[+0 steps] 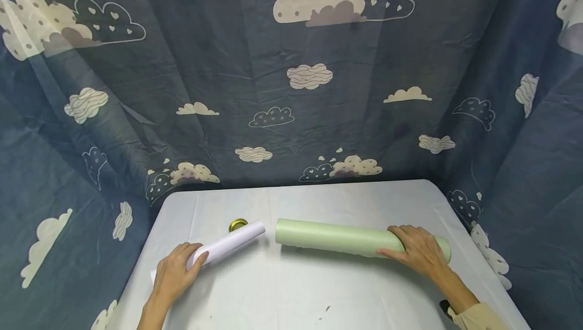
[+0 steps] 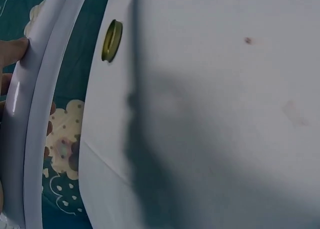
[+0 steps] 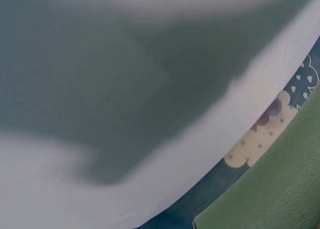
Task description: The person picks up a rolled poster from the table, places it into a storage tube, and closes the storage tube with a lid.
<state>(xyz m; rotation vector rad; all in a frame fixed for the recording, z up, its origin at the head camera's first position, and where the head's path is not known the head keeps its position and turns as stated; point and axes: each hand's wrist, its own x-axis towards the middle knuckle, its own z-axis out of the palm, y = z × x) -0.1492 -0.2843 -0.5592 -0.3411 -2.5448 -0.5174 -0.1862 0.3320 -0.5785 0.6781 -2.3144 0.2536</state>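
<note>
My left hand (image 1: 175,272) grips a rolled white sheet (image 1: 232,241) near its lower left end, and the roll slants up to the right. In the left wrist view, fingertips (image 2: 16,50) press on the glossy white roll (image 2: 25,109). My right hand (image 1: 416,249) holds a thicker pale green roll (image 1: 328,237) near its right end, thumb in front and fingers over the top. The green roll (image 3: 270,184) crosses the lower right corner of the right wrist view, where the hand is hidden. The inner ends of both rolls point toward each other with a small gap between.
A gold ring-shaped lid (image 1: 238,224) lies on the white table (image 1: 273,289) just behind the white roll. Small brown stains (image 1: 327,308) mark the cloth near the front. Dark blue curtains (image 1: 218,82) with cloud prints stand around the back and sides.
</note>
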